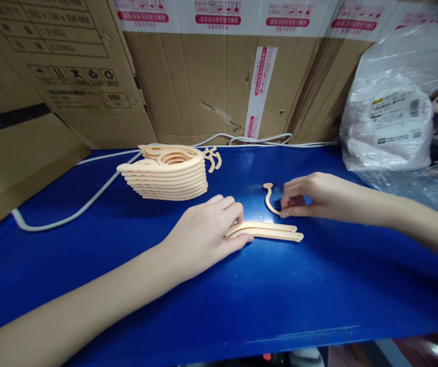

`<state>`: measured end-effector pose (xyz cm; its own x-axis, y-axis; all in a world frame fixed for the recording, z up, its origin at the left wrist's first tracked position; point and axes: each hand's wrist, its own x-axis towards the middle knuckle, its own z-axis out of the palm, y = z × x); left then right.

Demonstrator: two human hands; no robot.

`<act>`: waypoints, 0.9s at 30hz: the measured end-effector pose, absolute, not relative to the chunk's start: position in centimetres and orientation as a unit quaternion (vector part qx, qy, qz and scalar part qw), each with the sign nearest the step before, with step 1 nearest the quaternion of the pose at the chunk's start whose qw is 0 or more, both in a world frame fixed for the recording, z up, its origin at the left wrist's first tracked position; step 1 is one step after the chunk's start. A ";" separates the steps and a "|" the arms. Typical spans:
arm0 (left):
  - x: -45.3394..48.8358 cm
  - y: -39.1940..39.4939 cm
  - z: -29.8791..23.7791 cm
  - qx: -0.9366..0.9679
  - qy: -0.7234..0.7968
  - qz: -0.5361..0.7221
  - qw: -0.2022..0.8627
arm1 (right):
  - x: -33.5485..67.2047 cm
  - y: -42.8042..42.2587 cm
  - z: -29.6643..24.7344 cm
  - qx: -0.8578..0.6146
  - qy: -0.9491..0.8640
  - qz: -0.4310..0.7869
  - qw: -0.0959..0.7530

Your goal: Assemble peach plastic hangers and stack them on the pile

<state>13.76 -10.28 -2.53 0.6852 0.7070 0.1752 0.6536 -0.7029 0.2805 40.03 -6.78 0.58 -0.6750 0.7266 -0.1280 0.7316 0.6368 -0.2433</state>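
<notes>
A peach plastic hanger point(268, 232) lies folded flat on the blue table point(219, 295). My left hand point(203, 234) rests on its left end, fingers closed over it and pressing it down. My right hand point(310, 196) pinches the hanger's curved hook point(268, 196), which points up and away from me. A stack of several folded hangers of the same kind point(167, 173) stands to the back left, apart from both hands.
Cardboard boxes point(211, 76) wall the back and left. A white cable point(89, 201) runs along the back edge and off to the left. A clear plastic bag with a label point(390, 117) sits at the back right.
</notes>
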 end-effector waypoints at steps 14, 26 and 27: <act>13.7 -9.9 -2.6 0.919 0.364 0.123 0.088 | 31.0 1.8 0.0 0.489 0.862 0.116 -0.068; 13.4 -9.8 -2.6 0.920 0.360 0.127 0.089 | 25.9 6.8 -1.7 0.555 0.825 0.054 -0.090; 13.4 -9.8 -2.6 0.920 0.360 0.126 0.089 | 26.1 6.8 -1.6 0.559 0.823 0.041 -0.091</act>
